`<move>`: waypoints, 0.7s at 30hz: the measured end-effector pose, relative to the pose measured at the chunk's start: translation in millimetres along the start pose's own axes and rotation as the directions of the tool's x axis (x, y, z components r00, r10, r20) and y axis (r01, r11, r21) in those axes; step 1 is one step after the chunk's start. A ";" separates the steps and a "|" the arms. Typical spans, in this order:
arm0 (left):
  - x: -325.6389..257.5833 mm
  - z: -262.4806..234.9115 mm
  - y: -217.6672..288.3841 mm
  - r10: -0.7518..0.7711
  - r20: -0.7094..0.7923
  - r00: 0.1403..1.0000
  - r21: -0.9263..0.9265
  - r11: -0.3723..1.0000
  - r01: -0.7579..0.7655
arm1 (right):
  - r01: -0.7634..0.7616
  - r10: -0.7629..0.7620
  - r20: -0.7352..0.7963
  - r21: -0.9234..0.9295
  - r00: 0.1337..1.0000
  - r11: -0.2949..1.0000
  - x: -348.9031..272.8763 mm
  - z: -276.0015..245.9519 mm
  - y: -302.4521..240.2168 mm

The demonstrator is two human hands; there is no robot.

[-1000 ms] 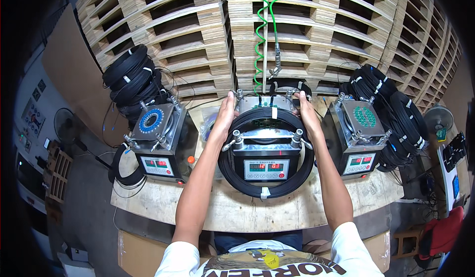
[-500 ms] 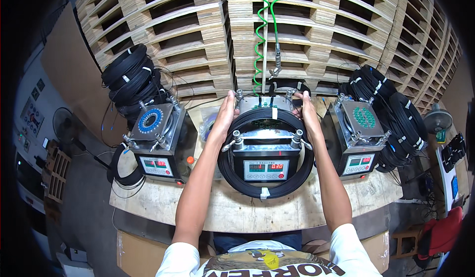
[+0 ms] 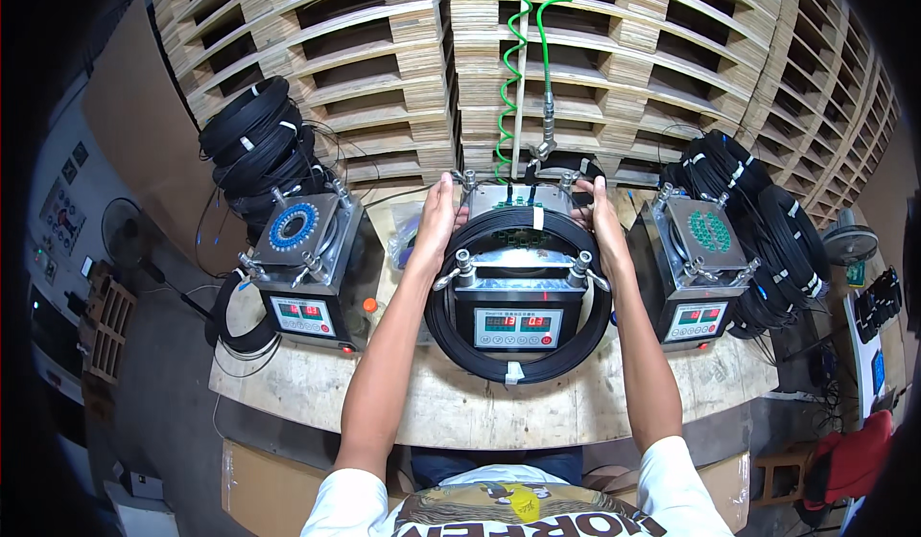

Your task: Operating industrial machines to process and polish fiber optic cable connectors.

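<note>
My left hand (image 3: 438, 222) and my right hand (image 3: 602, 221) flank the top of the middle fibre polishing machine (image 3: 467, 330), one at each side. Their fingers stretch upward and partly inward, close to the machine's metal top plate (image 3: 492, 196); whether they press on it is hidden. Both hands look open. A coil of black cable (image 3: 445, 343), bound with white tape, hangs around the machine's front, its upper arc lying over the top between my wrists. Green connectors show on the plate. Knurled clamp posts (image 3: 464, 262) stand at the plate's corners.
Similar machines stand left (image 3: 309, 290) and right (image 3: 693, 292), with blue and green connector rings on top. Black cable coils (image 3: 251, 144) pile behind them. Wooden pallets (image 3: 403, 77) rise at the back. A green coiled air hose (image 3: 508, 77) with a metal nozzle (image 3: 548, 125) hangs above.
Both hands stay beside the machine's top with almost no movement. The hanging nozzle has swung a little and the view has shifted slightly. Digits on the machines' displays have changed.
</note>
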State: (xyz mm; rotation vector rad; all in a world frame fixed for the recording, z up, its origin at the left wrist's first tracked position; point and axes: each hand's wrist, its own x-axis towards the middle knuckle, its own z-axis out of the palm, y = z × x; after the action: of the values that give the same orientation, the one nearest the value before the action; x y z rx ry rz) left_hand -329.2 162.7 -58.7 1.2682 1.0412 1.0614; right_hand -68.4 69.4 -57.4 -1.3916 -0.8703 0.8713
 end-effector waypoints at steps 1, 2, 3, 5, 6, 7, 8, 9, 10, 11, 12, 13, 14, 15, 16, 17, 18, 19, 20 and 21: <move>0.5 -0.2 0.1 -0.003 0.015 1.000 -0.003 1.000 0.003 | -0.001 0.001 -0.001 0.000 1.000 1.000 0.1 -0.6 0.4; 0.6 -0.1 0.0 -0.005 0.030 1.000 -0.006 1.000 0.006 | 0.007 -0.007 -0.003 -0.009 1.000 1.000 0.4 -1.5 0.4; 0.3 0.6 -0.4 -0.006 0.031 0.999 -0.005 1.000 0.006 | 0.016 -0.016 -0.005 -0.019 1.000 1.000 0.5 -2.2 0.7; 0.0 1.8 -0.1 0.014 0.006 1.000 -0.022 1.000 -0.014 | 0.017 -0.017 -0.004 -0.017 1.000 1.000 1.1 -2.2 1.7; -0.1 1.7 0.4 0.016 0.008 1.000 -0.020 1.000 -0.016 | 0.018 -0.018 -0.001 -0.017 1.000 1.000 1.4 -2.3 2.1; -0.5 1.4 0.6 0.017 0.009 1.000 -0.021 1.000 -0.016 | 0.018 -0.018 -0.003 -0.015 1.000 1.000 0.5 -2.2 1.6; -0.8 1.2 0.9 0.017 0.010 1.000 -0.022 1.000 -0.017 | 0.018 -0.018 0.000 -0.005 1.000 1.000 -0.3 -1.9 1.2; -1.0 0.9 1.3 0.018 0.011 1.000 -0.020 1.000 -0.018 | 0.019 -0.019 0.002 0.006 1.000 1.000 -1.0 -1.6 0.6; -1.7 2.0 1.9 0.022 0.015 1.000 -0.030 0.999 -0.021 | 0.018 -0.018 -0.001 0.006 1.000 1.000 -2.1 -2.5 -0.4; -2.4 3.3 2.4 0.025 0.019 1.000 -0.039 0.999 -0.024 | 0.015 -0.015 -0.017 0.041 1.000 0.999 -3.0 -3.3 -1.4; -3.1 4.5 2.8 0.025 0.024 0.999 -0.039 0.999 -0.024 | 0.013 -0.011 -0.033 0.076 0.999 0.997 -4.0 -4.1 -2.3; -3.2 4.0 3.6 0.016 0.022 1.000 -0.037 0.999 -0.015 | 0.014 -0.011 -0.036 0.078 0.999 0.997 -5.0 -3.6 -3.0; -3.4 3.4 4.2 0.008 0.021 1.000 -0.034 0.999 -0.007 | 0.010 -0.008 -0.031 0.086 0.999 0.996 -6.3 -3.2 -3.4; -4.2 2.6 4.5 0.009 0.025 1.000 -0.032 0.999 -0.008 | 0.006 -0.004 -0.026 0.094 1.000 0.996 -7.2 -2.7 -3.8; -3.9 3.3 4.2 -0.003 0.024 1.000 -0.031 1.000 0.004 | 0.003 -0.001 -0.020 0.087 1.000 0.996 -6.0 -3.8 -2.5; -3.9 3.5 4.2 -0.015 0.022 1.000 -0.030 0.999 0.016 | 0.005 -0.002 -0.031 0.090 1.000 0.996 -3.3 -6.1 -2.4; -3.2 2.3 3.9 -0.018 0.019 1.000 -0.024 1.000 0.018 | -0.075 0.075 0.005 0.064 0.997 0.995 2.0 -8.2 -3.9; 1.3 -5.7 -4.3 0.007 0.024 1.000 -0.052 0.999 -0.006 | -0.157 0.155 0.046 0.039 0.987 0.987 7.9 -6.8 -4.1; 3.3 -2.5 -5.0 0.000 0.029 1.000 -0.059 0.998 0.002 | -0.167 0.166 0.062 0.013 0.984 0.986 22.4 -11.1 -4.0; 4.8 -0.7 -5.5 -0.008 0.032 0.999 -0.065 0.998 0.010 | -0.170 0.168 0.040 0.044 0.985 0.985 33.3 -13.4 -0.8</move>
State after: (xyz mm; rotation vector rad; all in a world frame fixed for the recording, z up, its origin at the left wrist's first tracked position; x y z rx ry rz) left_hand -328.7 167.4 -64.3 1.2231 0.9796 1.0569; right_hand -41.8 93.5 -56.7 -1.4272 -0.7622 1.0430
